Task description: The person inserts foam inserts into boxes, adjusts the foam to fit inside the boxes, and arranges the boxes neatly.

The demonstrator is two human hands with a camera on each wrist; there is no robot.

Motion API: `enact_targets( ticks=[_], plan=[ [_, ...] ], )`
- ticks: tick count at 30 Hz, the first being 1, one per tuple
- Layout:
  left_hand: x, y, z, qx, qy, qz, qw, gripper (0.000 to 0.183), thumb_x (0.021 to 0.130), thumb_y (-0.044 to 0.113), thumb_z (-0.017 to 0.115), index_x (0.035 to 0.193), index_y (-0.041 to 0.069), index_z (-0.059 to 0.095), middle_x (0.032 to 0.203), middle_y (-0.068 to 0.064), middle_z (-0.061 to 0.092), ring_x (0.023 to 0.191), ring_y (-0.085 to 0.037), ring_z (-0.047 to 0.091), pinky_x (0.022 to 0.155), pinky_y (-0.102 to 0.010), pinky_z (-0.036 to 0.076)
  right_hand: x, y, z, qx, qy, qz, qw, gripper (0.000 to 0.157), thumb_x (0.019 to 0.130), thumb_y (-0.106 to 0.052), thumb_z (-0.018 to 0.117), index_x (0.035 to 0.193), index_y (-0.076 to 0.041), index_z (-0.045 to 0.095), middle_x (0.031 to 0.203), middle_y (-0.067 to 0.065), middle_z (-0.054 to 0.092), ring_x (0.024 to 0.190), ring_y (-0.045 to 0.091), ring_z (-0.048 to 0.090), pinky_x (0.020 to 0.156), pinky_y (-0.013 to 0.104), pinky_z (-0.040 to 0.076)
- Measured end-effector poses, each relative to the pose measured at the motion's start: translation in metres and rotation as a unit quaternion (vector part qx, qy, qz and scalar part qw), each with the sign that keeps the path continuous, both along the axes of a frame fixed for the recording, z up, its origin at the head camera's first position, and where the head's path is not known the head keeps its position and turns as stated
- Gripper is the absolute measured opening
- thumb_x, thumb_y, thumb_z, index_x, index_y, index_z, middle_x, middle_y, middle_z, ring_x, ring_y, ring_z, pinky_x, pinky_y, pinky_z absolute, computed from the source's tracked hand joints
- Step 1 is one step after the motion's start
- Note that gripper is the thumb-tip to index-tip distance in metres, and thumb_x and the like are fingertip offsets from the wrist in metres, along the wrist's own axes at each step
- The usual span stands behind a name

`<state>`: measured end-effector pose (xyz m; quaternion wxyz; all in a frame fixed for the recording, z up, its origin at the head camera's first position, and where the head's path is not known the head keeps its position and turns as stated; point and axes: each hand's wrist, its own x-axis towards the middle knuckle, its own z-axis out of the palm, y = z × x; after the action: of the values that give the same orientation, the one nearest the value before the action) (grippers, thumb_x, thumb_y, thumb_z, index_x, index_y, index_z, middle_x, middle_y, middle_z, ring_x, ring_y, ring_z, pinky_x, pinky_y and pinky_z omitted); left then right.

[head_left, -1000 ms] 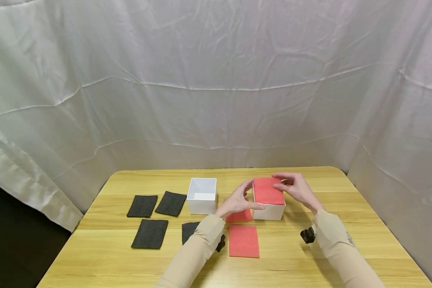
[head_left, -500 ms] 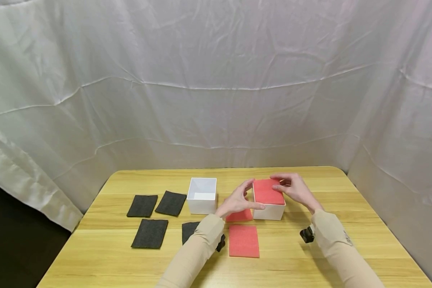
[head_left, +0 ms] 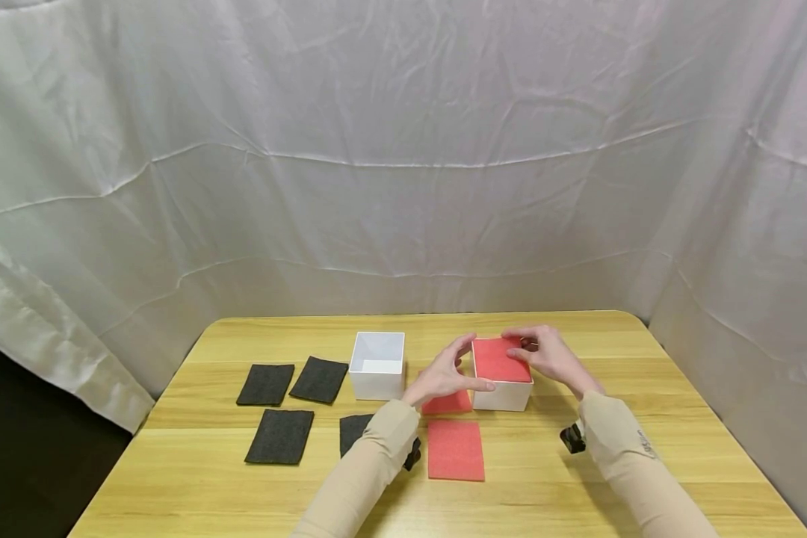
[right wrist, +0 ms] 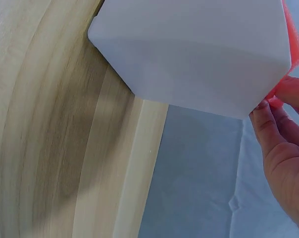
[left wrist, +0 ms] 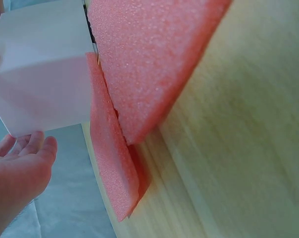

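Note:
A red foam sheet [head_left: 496,362] lies over the mouth of the right-hand white box [head_left: 500,397]. My left hand [head_left: 442,375] holds this box at its left side, thumb across the front near the rim and fingers toward the back corner. At the far right corner my right hand [head_left: 553,360] pinches the foam sheet between thumb and fingers. In the right wrist view, some red foam [right wrist: 294,42] sticks out past the box rim beside the right thumb. The left wrist view shows the left fingers [left wrist: 35,144] against the box edge. The box's inside is hidden under the sheet.
A second white box [head_left: 378,384], open at the top, stands left of the left hand. Red foam sheets [head_left: 456,451] lie in front of and beside the covered box. Several black sheets [head_left: 279,437] lie at the left, one partly under the left sleeve [head_left: 370,463].
The foam sheet's far edge has come down toward the box rim. My right hand has shifted slightly left with it; my left hand has stayed in place.

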<state>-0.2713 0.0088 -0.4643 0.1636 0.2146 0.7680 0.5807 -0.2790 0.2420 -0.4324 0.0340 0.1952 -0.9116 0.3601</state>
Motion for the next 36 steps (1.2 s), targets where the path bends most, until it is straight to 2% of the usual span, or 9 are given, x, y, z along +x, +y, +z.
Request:
enact_targets(
  ticks=[5, 11, 16, 21, 24, 31, 36],
  plan=[
    [0.0, 0.0, 0.0, 0.001, -0.001, -0.002, 1.0, 0.1, 0.08, 0.019, 0.085, 0.16, 0.017, 0.025, 0.166, -0.005, 0.03, 0.153, -0.031, 0.031, 0.124, -0.048, 0.03, 0.0, -0.002, -0.001, 0.017, 0.02, 0.018, 0.999, 0.031, 0.089, 0.001, 0.071, 0.119, 0.007, 0.069, 0.115, 0.029, 0.071, 0.102, 0.039, 0.071, 0.086, 0.047, 0.06],
    [-0.001, 0.0, -0.001, 0.006, -0.002, -0.003, 1.0, 0.099, 0.081, 0.018, 0.085, 0.16, 0.016, 0.026, 0.166, -0.005, 0.03, 0.153, -0.031, 0.03, 0.125, -0.048, 0.029, -0.001, -0.001, -0.006, 0.014, 0.034, 0.031, 0.999, 0.031, 0.089, 0.001, 0.071, 0.119, 0.009, 0.068, 0.115, 0.029, 0.071, 0.102, 0.039, 0.071, 0.086, 0.048, 0.06],
    [0.0, 0.001, -0.001, 0.003, -0.004, -0.001, 1.0, 0.099, 0.081, 0.019, 0.085, 0.16, 0.017, 0.026, 0.166, -0.005, 0.031, 0.153, -0.031, 0.031, 0.124, -0.048, 0.03, 0.002, 0.001, -0.009, 0.02, 0.08, 0.028, 0.996, 0.036, 0.085, -0.004, 0.077, 0.119, 0.007, 0.069, 0.115, 0.025, 0.072, 0.1, 0.039, 0.069, 0.088, 0.056, 0.057],
    [0.0, 0.001, -0.002, -0.001, -0.002, 0.002, 1.0, 0.098, 0.081, 0.021, 0.085, 0.16, 0.019, 0.027, 0.166, -0.005, 0.031, 0.153, -0.031, 0.031, 0.124, -0.049, 0.03, 0.008, 0.004, -0.008, 0.019, 0.132, 0.012, 0.991, 0.04, 0.078, -0.011, 0.084, 0.115, 0.001, 0.072, 0.116, 0.022, 0.069, 0.108, 0.041, 0.061, 0.093, 0.064, 0.049],
    [0.0, 0.001, -0.001, 0.0, -0.002, 0.002, 1.0, 0.099, 0.08, 0.022, 0.085, 0.16, 0.019, 0.027, 0.166, -0.004, 0.031, 0.153, -0.031, 0.031, 0.124, -0.049, 0.03, 0.012, 0.009, -0.004, 0.019, 0.126, 0.02, 0.992, 0.041, 0.077, -0.013, 0.086, 0.114, -0.001, 0.073, 0.119, 0.022, 0.069, 0.114, 0.043, 0.058, 0.096, 0.067, 0.046],
    [0.0, 0.001, -0.002, -0.001, -0.002, -0.001, 1.0, 0.099, 0.081, 0.021, 0.085, 0.16, 0.018, 0.026, 0.166, -0.004, 0.03, 0.153, -0.03, 0.031, 0.124, -0.048, 0.03, 0.016, 0.023, 0.004, 0.042, 0.053, 0.064, 0.996, 0.042, 0.081, -0.021, 0.085, 0.118, -0.005, 0.074, 0.125, 0.019, 0.069, 0.12, 0.044, 0.059, 0.102, 0.067, 0.045],
    [0.0, 0.001, -0.001, -0.005, -0.002, -0.002, 1.0, 0.099, 0.081, 0.022, 0.085, 0.16, 0.018, 0.025, 0.167, -0.003, 0.03, 0.153, -0.029, 0.031, 0.124, -0.047, 0.031, 0.017, 0.024, 0.007, 0.062, 0.042, 0.083, 0.994, 0.042, 0.081, -0.021, 0.085, 0.118, -0.006, 0.074, 0.125, 0.018, 0.069, 0.12, 0.043, 0.06, 0.101, 0.065, 0.047]
  ],
)
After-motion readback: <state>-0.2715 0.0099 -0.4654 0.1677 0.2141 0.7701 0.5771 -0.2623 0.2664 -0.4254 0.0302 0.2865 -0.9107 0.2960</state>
